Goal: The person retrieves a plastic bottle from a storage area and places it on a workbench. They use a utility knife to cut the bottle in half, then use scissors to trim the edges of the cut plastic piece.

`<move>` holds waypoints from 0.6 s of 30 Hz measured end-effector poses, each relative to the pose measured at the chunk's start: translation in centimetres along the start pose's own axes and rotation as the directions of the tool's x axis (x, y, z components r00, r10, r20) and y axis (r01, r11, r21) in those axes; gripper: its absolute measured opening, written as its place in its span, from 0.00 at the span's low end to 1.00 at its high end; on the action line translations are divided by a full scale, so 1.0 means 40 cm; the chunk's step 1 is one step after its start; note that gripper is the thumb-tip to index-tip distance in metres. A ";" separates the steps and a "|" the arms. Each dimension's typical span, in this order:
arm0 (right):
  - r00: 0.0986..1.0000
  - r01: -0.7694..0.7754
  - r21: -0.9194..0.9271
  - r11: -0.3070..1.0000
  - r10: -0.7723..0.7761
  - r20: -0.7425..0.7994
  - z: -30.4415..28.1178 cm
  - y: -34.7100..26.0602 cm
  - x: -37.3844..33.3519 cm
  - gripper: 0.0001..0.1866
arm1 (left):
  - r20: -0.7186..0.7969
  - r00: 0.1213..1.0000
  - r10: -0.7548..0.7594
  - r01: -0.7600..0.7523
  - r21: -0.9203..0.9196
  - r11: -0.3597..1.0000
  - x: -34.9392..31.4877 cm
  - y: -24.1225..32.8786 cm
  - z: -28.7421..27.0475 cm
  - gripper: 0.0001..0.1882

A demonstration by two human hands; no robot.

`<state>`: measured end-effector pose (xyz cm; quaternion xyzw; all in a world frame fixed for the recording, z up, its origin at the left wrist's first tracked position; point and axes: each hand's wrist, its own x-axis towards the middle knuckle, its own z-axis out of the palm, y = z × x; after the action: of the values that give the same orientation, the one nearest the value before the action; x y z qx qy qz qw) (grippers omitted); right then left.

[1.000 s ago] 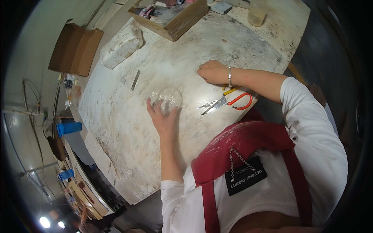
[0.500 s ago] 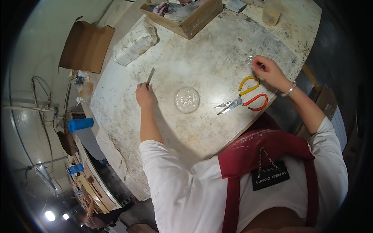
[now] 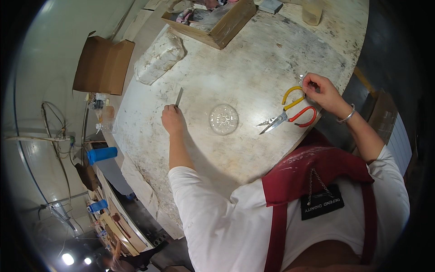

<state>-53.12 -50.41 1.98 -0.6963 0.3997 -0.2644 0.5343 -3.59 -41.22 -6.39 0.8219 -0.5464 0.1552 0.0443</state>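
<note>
Your left hand [image 3: 173, 120] closes its fingertips on the near end of one thin metal strip [image 3: 179, 96], left of the round glass dish [image 3: 224, 119]. Your right hand [image 3: 319, 89] pinches something small and clear, too small to tell, right of the dish, touching the yellow handle of the one pair of scissors [image 3: 290, 111]. The dish looks empty, so the work seems barely begun.

Left hand [image 3: 173, 120] touches a metal strip [image 3: 179, 96]; right hand [image 3: 319, 88] rests beside scissors [image 3: 290, 111] on the table [image 3: 253, 59].
</note>
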 end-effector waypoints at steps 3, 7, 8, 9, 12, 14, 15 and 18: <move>1.000 -0.016 -0.001 1.000 0.016 -0.011 0.008 -0.019 0.002 0.03 | 0.002 0.999 0.052 -0.052 -0.040 0.998 -0.010 -0.017 -0.021 0.07; 1.000 -0.025 -0.054 0.998 0.025 0.001 0.011 -0.021 0.004 0.03 | -0.019 0.993 0.115 -0.116 -0.085 0.990 -0.001 -0.059 -0.011 0.07; 1.000 -0.029 -0.043 0.999 0.030 0.009 0.016 -0.025 0.002 0.03 | 0.025 0.989 0.148 -0.147 -0.038 0.988 0.005 -0.071 -0.006 0.07; 0.999 -0.035 -0.034 0.999 0.036 0.015 0.018 -0.028 0.001 0.03 | 0.072 0.981 0.181 -0.182 0.006 0.983 0.016 -0.074 -0.004 0.07; 1.000 -0.019 -0.033 0.999 0.020 0.018 0.025 -0.030 0.005 0.03 | 0.144 0.956 0.255 -0.265 0.060 0.962 0.029 -0.082 -0.009 0.07; 1.000 -0.002 -0.052 0.999 0.003 0.021 0.025 -0.038 0.014 0.03 | 0.126 0.964 0.236 -0.245 0.060 0.968 0.029 -0.082 -0.018 0.06; 1.000 -0.003 -0.063 0.998 0.005 0.020 0.027 -0.039 0.012 0.03 | 0.099 0.975 0.199 -0.204 0.044 0.978 0.022 -0.070 -0.021 0.06; 0.999 -0.005 -0.048 0.999 0.006 0.036 0.030 -0.033 0.023 0.02 | -0.050 0.996 0.070 -0.075 -0.107 0.991 0.002 -0.058 -0.064 0.06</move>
<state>-51.31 -50.39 2.83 -0.7125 0.3980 -0.2406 0.5254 -1.97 -39.72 -3.71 0.7940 -0.5823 0.1457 0.0960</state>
